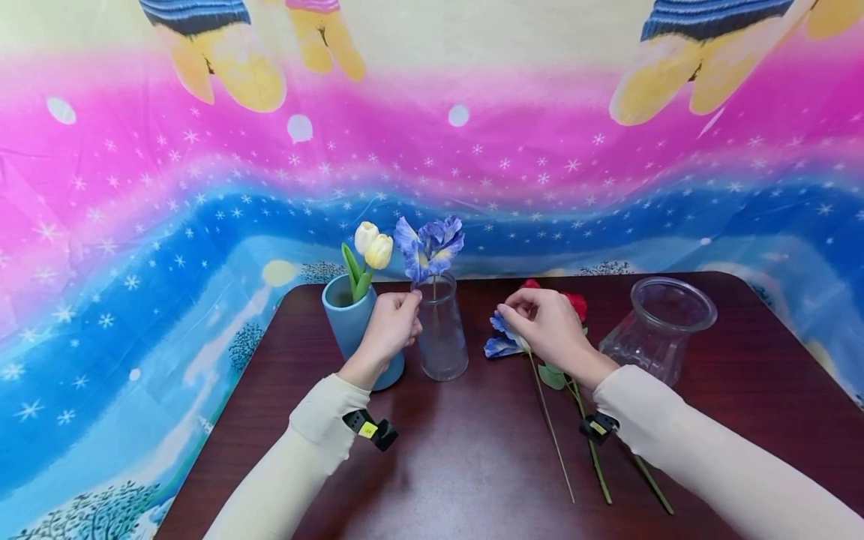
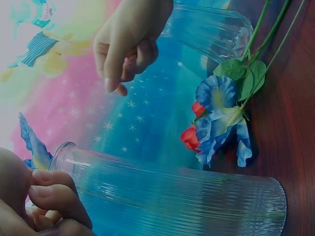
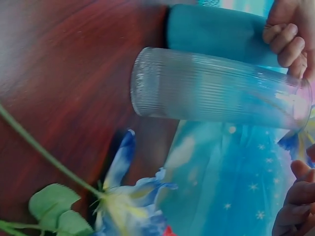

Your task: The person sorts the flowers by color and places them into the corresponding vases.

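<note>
A blue iris [image 1: 432, 247] stands in a ribbed clear glass vase [image 1: 443, 346], its bloom above the rim. My left hand [image 1: 394, 328] is at the vase's left side, curled fingers and thumb pinching the rim. To the right, my right hand [image 1: 555, 335] hovers with loosely bent fingers and nothing visible in them. Beneath it in the head view, another blue iris [image 2: 224, 125] lies on the table, its thin stem pointing toward me. Red roses [image 2: 190, 138] with green leaves lie beside that iris, partly hidden by my right hand in the head view.
A blue vase [image 1: 347, 322] holding white tulips [image 1: 375, 250] stands left of the ribbed vase, partly behind my left hand. At the right is a wide clear glass vase [image 1: 651, 341], partly behind my right arm. A printed cloth [image 1: 432, 172] hangs behind the dark table [image 1: 459, 457].
</note>
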Demonstrator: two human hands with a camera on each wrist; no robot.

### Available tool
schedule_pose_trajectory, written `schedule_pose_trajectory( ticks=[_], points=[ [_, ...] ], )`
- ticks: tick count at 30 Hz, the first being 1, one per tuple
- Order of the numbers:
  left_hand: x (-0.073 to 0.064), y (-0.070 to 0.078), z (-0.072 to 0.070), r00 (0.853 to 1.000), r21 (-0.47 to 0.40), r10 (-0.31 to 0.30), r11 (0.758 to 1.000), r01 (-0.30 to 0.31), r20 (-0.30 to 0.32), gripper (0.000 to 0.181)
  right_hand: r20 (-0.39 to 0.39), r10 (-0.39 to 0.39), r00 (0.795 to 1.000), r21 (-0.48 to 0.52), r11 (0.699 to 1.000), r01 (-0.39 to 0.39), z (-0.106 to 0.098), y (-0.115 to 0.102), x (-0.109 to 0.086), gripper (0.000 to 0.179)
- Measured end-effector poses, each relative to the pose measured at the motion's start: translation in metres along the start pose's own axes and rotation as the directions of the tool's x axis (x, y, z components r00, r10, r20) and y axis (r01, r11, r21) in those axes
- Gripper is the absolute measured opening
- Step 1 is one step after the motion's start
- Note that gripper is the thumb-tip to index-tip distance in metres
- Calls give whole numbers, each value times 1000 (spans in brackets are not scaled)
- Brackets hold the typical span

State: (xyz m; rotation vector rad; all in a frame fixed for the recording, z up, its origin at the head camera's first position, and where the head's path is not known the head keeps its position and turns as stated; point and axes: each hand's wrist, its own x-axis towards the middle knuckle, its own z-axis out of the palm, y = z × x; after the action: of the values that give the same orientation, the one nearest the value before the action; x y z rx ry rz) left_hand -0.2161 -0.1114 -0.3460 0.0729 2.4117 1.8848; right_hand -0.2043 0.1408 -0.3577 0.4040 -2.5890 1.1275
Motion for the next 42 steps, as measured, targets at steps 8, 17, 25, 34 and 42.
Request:
schedule_pose_trajectory(
  ticks=[8,17,25,34,42],
  points=[
    [-1,0,0,1000,-10,5,1000,-5,11,53,18,26,1000,-68,997,-24,-4,16,-16,14],
    [-1,-1,0,1000,-3,12,1000,-12,5,54,69,42,997,-146,989,-31,-8,36,-32,12],
    [-1,-2,-1,1000,-5,25,1000,-25,6,54,117,73,990,-184,982,-51,-10,56,-47,13],
    [0,-1,0,999,-5,36,999,-36,4,54,204,117,972,-226,972,-69,-5,73,-67,15],
    [0,-1,0,1000,-2,26,1000,-26,-8,54,289,112,951,-249,968,-38,2,78,-78,27]
  ],
)
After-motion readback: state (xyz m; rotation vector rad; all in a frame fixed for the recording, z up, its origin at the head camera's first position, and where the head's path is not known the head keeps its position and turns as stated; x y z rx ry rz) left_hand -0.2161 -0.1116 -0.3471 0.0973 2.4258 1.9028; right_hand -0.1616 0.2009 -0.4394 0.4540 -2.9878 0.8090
